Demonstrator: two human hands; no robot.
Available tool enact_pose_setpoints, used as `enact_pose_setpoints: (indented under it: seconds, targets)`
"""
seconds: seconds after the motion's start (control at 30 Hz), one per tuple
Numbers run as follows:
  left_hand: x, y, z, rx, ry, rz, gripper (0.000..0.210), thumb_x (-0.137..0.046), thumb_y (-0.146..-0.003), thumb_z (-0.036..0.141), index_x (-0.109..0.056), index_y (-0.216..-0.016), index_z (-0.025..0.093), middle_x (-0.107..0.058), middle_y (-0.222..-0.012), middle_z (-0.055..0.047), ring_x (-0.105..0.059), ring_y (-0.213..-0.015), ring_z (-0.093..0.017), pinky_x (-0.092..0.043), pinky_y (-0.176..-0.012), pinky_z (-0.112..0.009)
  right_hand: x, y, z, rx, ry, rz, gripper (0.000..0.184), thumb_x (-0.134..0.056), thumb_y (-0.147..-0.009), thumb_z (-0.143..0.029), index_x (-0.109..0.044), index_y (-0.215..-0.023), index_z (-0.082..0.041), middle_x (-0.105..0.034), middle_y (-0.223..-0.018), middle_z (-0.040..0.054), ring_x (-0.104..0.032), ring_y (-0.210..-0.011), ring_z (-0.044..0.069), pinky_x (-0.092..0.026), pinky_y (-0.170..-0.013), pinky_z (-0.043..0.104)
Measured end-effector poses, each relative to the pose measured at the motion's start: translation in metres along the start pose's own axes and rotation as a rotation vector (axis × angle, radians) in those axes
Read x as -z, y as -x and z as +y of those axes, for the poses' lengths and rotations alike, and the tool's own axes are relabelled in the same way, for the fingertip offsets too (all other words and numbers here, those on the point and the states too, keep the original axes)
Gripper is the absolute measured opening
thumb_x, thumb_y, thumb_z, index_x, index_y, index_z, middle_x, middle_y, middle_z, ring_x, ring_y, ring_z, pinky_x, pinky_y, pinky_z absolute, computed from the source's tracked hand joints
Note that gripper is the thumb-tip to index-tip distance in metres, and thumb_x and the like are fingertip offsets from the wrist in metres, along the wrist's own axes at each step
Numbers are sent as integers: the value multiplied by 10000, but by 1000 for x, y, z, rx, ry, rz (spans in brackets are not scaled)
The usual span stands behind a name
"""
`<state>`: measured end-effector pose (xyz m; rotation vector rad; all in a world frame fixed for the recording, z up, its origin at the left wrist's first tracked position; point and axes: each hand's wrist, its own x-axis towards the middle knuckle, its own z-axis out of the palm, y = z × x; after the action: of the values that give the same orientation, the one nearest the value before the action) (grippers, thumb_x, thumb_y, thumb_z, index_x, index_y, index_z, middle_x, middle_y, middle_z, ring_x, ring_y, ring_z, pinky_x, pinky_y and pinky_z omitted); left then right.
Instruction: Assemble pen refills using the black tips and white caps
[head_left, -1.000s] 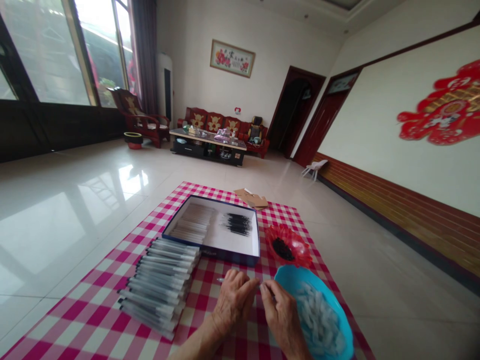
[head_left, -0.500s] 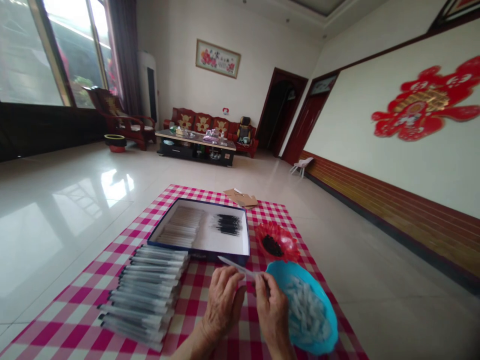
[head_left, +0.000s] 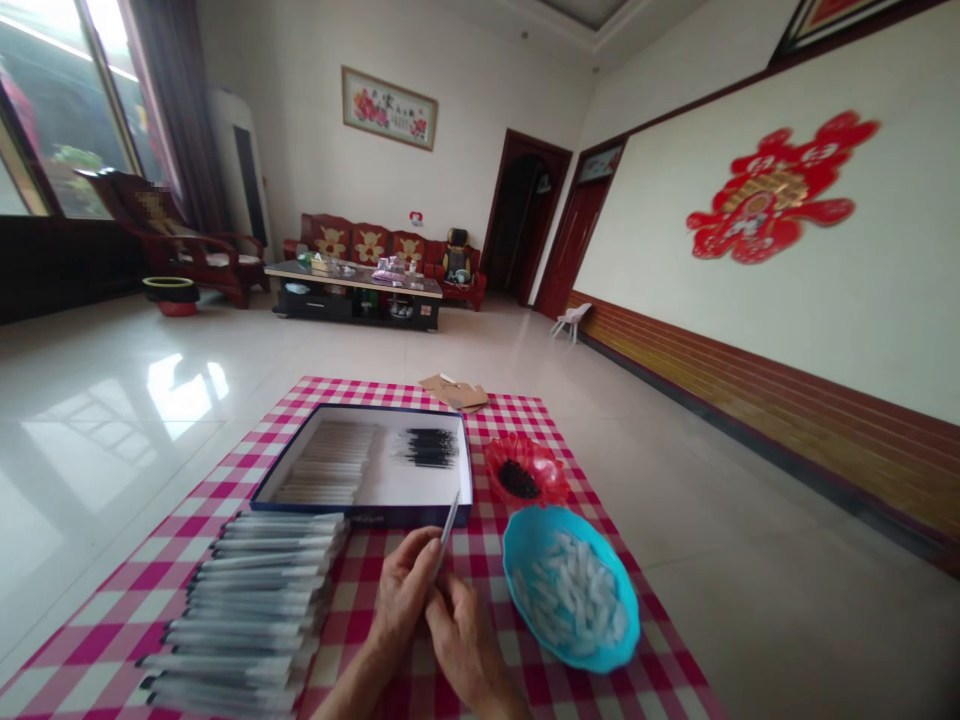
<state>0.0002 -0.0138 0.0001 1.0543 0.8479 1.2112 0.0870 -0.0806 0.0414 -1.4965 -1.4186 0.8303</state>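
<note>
A slim pen (head_left: 449,525) points up and away, pinched between the thumb and fingers of my left hand (head_left: 403,588). My right hand (head_left: 466,632) is closed around its lower end, just below the left, so that end is hidden. To the left lies a pile of translucent pens (head_left: 247,590) with dark ends. Beyond my hands is a shallow blue-edged box (head_left: 379,516) holding clear pen barrels (head_left: 330,462) and thin black pieces like refills (head_left: 430,448). A blue bowl (head_left: 517,585) of whitish translucent caps (head_left: 577,590) stands right of my hands.
Behind the blue bowl sits a red petal-edged bowl (head_left: 551,478) with small black parts (head_left: 517,480). Pieces of cardboard (head_left: 457,392) lie at the far edge of the checked tablecloth (head_left: 517,408). Across the floor are a coffee table (head_left: 352,300) and a wooden sofa.
The pen has swung from pointing left to pointing upward and away. My right hand has come in below the left, away from the blue bowl. The camera view has turned slightly right.
</note>
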Motion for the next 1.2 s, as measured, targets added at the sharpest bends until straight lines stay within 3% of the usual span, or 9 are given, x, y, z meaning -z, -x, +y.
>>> enact_pose_setpoints:
  seconds: [0.1, 0.27, 0.5, 0.63, 0.77, 0.9, 1.0, 1.07, 1.2]
  targets:
    - [0, -2, 1, 107, 126, -140, 478, -702, -756, 430, -628, -1122, 132, -642, -688, -15, -552, -612, -141, -414, -560, -222, -1, 2, 3, -2, 40, -78, 241, -459, -892, -303, -661, -877, -173, -709, -760, 40, -652, -688, 175, -422, -551, 220]
    - [0, -6, 2, 119, 189, -235, 423, -634, -829, 408, -624, -1136, 118, -637, -679, -15, -535, -627, -128, -406, -598, -229, -1, 3, 3, -2, 67, -131, 228, -463, -876, -248, -673, -928, -178, -712, -776, 35, -660, -711, 179, -412, -554, 219]
    - [-2, -4, 12, 186, 290, -198, 504, -668, -784, 436, -579, -1182, 140, -653, -724, -26, -544, -617, -121, -386, -563, -211, 2, 1, 5, -9, 88, -174, 227, -467, -866, -248, -669, -825, -153, -676, -678, 21, -597, -589, 142, -356, -494, 205]
    - [-3, -5, 13, 226, 291, -157, 483, -705, -731, 447, -614, -1101, 149, -619, -686, 3, -501, -545, -90, -340, -489, -182, 13, 1, 4, 11, 180, -168, 224, -482, -843, -232, -649, -708, -173, -623, -572, 0, -534, -513, 119, -297, -441, 197]
    - [-3, -7, 9, 204, 252, -194, 439, -637, -779, 504, -624, -1045, 155, -548, -591, 44, -369, -418, -48, -228, -396, -166, 36, 1, -9, 54, 261, -170, 218, -486, -820, -200, -642, -667, -193, -604, -538, -26, -541, -514, 115, -332, -473, 191]
    - [-6, -6, 8, 193, 164, -244, 482, -585, -803, 557, -633, -1045, 142, -532, -570, 41, -346, -403, -45, -205, -387, -173, 80, -5, -12, 96, 354, -59, 188, -491, -812, -200, -659, -728, -202, -636, -601, -20, -572, -569, 135, -388, -529, 209]
    - [-9, -4, 12, 196, 119, -250, 581, -625, -759, 578, -624, -1121, 124, -532, -546, 36, -359, -415, -54, -217, -400, -180, 119, -14, 2, 102, 586, 62, 200, -479, -831, -205, -676, -798, -207, -691, -736, 29, -629, -692, 178, -449, -641, 256]
    - [-11, -3, 15, 198, 100, -242, 662, -654, -724, 590, -600, -1192, 125, -536, -533, 35, -368, -423, -62, -220, -406, -185, 137, -19, 16, 52, 826, 75, 197, -497, -806, -166, -690, -799, -205, -702, -780, 51, -643, -732, 193, -454, -671, 270]
    - [-13, -2, 17, 194, 95, -257, 684, -665, -711, 595, -605, -1200, 120, -544, -535, 29, -365, -432, -64, -223, -414, -192, 145, -26, 40, 4, 993, 71, 193, -528, -750, -102, -680, -672, -190, -688, -730, 88, -644, -703, 224, -432, -635, 295]
